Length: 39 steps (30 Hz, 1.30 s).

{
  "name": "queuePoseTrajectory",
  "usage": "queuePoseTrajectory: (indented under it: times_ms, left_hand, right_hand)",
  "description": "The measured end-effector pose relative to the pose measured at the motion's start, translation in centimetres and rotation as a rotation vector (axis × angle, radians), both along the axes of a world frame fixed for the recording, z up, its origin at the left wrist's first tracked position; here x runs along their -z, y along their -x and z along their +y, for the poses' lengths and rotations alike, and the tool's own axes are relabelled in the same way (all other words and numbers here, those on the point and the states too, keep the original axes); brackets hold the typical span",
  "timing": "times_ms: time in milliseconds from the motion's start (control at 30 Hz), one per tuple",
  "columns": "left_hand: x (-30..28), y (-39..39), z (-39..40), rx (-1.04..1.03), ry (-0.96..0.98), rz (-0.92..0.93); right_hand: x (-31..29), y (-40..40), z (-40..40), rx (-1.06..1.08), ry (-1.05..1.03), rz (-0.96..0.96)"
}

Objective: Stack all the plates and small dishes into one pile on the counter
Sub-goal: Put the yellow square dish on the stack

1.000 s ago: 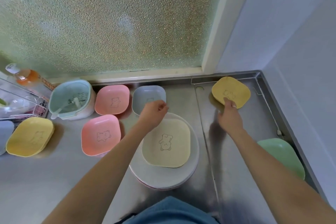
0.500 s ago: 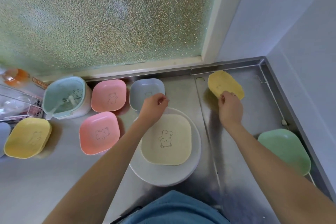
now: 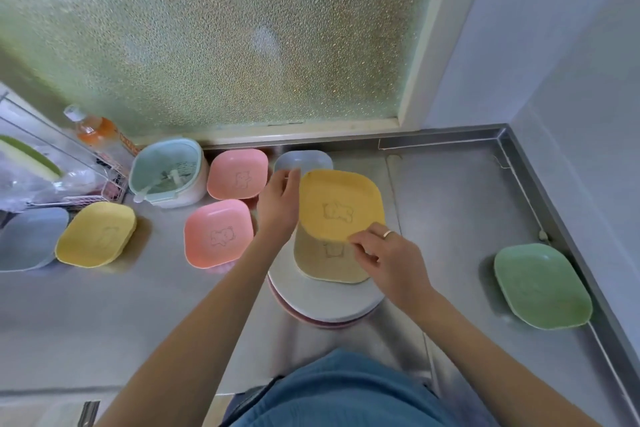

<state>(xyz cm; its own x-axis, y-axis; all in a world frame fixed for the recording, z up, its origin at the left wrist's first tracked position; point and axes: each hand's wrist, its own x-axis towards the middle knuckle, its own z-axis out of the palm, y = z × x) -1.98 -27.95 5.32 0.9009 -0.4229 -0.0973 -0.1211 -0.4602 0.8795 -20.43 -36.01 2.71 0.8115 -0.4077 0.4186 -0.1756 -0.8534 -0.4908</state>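
Note:
My right hand [image 3: 388, 260] grips the near edge of a yellow dish [image 3: 341, 204] and holds it tilted above the pile. The pile [image 3: 322, 298] is a white round plate over a pinkish one, with a cream dish [image 3: 329, 263] on top. My left hand [image 3: 278, 204] is at the yellow dish's left edge with its fingers apart; whether it touches I cannot tell. Loose on the steel counter lie two pink dishes [image 3: 218, 234] [image 3: 239, 173], a grey-blue dish [image 3: 304, 160] behind my left hand, a yellow dish [image 3: 97, 234], a blue-grey dish [image 3: 29, 239] and a green dish [image 3: 542, 284].
A mint strainer bowl [image 3: 166, 172] stands at the back left beside a wire rack [image 3: 62, 180] and an orange-liquid bottle [image 3: 93, 130]. A frosted window is behind the counter. The counter's raised rim [image 3: 540, 184] and the wall close off the right side.
My right hand has lifted the yellow dish from the back right of the counter and carried it left over the pile. My left hand has shifted slightly to the dish's left edge.

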Motion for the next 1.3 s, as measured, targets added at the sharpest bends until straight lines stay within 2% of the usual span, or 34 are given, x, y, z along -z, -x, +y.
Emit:
queuePoseTrajectory:
  times_ms: [167,367,533,633,733,833,933,1067,1167,1300]
  left_hand:
    - [0.7,0.7,2.6,-0.044,-0.073,0.071]
    - [1.1,1.8,3.1,0.085,-0.145,0.085]
    - [2.2,2.4,2.9,0.173,-0.182,0.098]
    - [2.7,2.6,2.9,0.201,-0.23,0.065]
    - [2.8,2.8,2.6,0.211,-0.302,-0.067]
    - [2.4,3.8,1.8,0.25,-0.355,-0.278]
    - [1.9,5.4,0.3,0.356,-0.345,-0.415]
    - [1.7,8.2,-2.0,0.641,-0.389,-0.456]
    - [2.4,10.4,-3.6,0.836,-0.439,-0.505]
    - [3.5,11.9,-4.6,0.857,-0.5,-0.527]
  right_hand:
    - [1.3,2.0,2.9,-0.079,0.125,0.147]
    - [2.2,2.8,3.2,-0.025,0.101,0.228]
    - [1.8,2.8,2.8,-0.112,-0.04,0.325]
    - [1.8,3.2,2.4,-0.094,-0.148,0.288]
    - [1.8,4.1,1.7,0.049,-0.224,0.133]
    - [2.4,5.9,-0.3,0.351,-0.28,0.046]
    - [3.3,8.5,-3.4,0.647,-0.297,0.133]
    - [4.5,12.5,-6.2,0.878,-0.425,0.297]
    - [5.5,14.7,-6.6,0.965,-0.434,0.458]
    - [6.4,15.9,-6.4,0.985,-0.427,0.518]
